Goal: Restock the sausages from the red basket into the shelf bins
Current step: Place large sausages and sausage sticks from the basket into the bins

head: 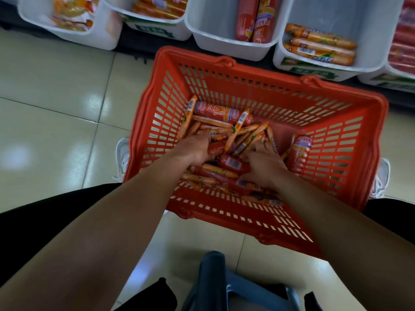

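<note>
A red basket [278,90] stands on the tiled floor in front of me, holding a heap of sausages [224,131]: several thin orange sticks and a few thick red ones. One thick red sausage [299,151] leans against the basket's right wall. Both my hands reach down into the heap. My left hand [195,149] has its fingers curled around thin sticks and a thick red sausage. My right hand [262,164] presses into the pile with fingers bent among thin sticks; its grasp is hidden. White shelf bins [226,47] line the top of the view.
One bin holds two upright thick red sausages [253,19]. The bin to its right [292,66] holds thin orange sausages. Further bins at left and far right hold other packs. White shoes [122,153] flank the basket. A grey stool [213,281] sits below me.
</note>
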`<state>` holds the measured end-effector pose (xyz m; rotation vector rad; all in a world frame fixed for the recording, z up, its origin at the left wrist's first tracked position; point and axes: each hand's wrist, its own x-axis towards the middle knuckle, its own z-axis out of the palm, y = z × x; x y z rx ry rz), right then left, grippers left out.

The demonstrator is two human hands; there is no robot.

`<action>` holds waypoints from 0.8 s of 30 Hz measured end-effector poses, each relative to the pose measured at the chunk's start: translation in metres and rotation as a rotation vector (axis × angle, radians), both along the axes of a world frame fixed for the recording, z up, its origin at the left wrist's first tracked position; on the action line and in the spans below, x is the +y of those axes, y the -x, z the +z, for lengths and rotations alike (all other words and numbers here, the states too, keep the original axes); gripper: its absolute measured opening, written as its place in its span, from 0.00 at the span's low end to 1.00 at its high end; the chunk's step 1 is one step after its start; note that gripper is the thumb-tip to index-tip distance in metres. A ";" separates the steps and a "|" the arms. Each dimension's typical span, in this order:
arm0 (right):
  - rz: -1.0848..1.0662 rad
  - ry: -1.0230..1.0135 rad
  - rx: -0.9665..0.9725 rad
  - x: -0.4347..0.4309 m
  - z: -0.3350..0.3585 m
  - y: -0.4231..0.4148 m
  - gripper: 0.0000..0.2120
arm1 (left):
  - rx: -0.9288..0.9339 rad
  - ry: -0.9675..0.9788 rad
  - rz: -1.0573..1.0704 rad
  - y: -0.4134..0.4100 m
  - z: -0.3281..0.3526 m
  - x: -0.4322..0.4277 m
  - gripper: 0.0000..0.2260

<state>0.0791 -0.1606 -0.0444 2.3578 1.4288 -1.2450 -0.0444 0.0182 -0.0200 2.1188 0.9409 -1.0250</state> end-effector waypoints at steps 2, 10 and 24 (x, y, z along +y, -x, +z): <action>-0.020 -0.037 0.039 -0.005 0.002 -0.002 0.32 | -0.014 0.032 0.029 0.006 0.005 -0.002 0.27; -0.029 0.024 0.090 -0.015 0.005 0.001 0.38 | -0.140 0.018 0.028 0.032 0.010 -0.008 0.26; -0.203 -0.044 0.123 0.004 0.117 -0.046 0.34 | -0.276 -0.116 0.027 0.029 0.115 0.022 0.27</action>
